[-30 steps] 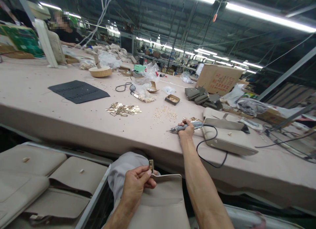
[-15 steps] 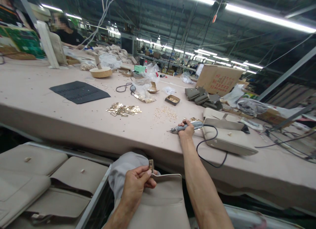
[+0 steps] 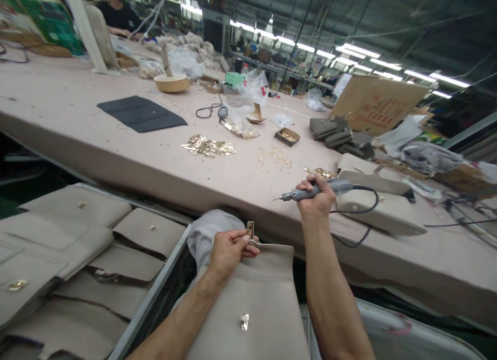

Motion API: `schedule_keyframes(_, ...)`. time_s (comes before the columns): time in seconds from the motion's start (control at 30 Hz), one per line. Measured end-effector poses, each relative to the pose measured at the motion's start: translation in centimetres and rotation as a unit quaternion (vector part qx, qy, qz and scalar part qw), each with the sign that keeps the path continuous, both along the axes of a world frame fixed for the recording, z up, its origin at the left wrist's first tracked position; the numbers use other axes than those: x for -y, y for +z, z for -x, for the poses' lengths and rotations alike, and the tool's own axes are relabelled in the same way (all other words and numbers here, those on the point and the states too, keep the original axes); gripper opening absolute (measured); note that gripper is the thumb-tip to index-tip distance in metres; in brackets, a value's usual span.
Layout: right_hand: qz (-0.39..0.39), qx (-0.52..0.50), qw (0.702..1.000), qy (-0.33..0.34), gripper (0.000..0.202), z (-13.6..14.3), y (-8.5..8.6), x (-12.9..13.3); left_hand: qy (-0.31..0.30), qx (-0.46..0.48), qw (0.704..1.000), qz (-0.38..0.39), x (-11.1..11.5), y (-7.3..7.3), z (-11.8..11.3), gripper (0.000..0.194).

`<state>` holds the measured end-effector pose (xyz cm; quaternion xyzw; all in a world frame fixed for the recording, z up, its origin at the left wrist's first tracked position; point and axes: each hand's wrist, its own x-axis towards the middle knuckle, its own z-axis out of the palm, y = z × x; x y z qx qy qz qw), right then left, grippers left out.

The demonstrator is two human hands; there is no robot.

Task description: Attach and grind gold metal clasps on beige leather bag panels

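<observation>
Red print [image 3: 382, 111] (illegible) marks the carton [image 3: 357, 98] beyond the power screwdriver [image 3: 298, 195].

left hand [image 3: 233, 249] pinches gold plate [image 3: 250, 227] | right hand [image 3: 317, 197] grips corded screwdriver [image 3: 300, 195]

My view has dipped, so the table [image 3: 147, 147] sits higher in the frame and the long ceiling lamp at the upper right has gone out of it. My right hand [image 3: 316, 195] has drawn the electric screwdriver [image 3: 302, 195] closer to the table's near edge, right of centre. At bottom centre a shiny clasp [image 3: 244, 322] has come into view on my bag [image 3: 272, 303], and at lower left a gold fitting [image 3: 17, 285].
</observation>
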<state>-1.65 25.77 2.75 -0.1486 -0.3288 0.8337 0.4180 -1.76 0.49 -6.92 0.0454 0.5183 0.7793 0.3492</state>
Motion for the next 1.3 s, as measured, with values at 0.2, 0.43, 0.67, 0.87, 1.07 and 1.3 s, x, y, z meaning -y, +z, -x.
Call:
schedule_keyframes(0.2,-0.029,-0.015,0.999,0.002,0.021,-2.3,1.2,5.5,0.022,0.01,1.0,0.006,-0.4,-0.2,-0.1,0.043)
schedule_keyframes(0.43,-0.035,-0.019,0.996,-0.083,0.021,0.1,1.3,1.6,0.012,0.01,1.0,0.004,-0.1,-0.1,0.1,0.044)
schedule_keyframes(0.67,-0.017,0.026,0.99,-0.14,0.02,2.4,-0.1,-2.1,0.01,0.009,1.0,0.011,0.0,-0.1,0.0,0.047)
schedule_keyframes(0.87,-0.026,0.047,0.979,-0.198,0.024,3.0,-1.5,-3.3,0.011,0.0,1.0,0.01,0.1,-0.2,0.1,0.043)
schedule_keyframes(1.07,-0.013,0.059,0.974,-0.217,0.024,3.2,-1.8,-4.2,0.005,-0.009,1.0,0.018,0.1,-0.3,0.2,0.045)
schedule_keyframes(1.3,0.005,0.051,0.982,-0.181,0.028,2.3,-1.0,-3.9,0.005,-0.006,1.0,0.015,0.2,-0.3,0.0,0.044)
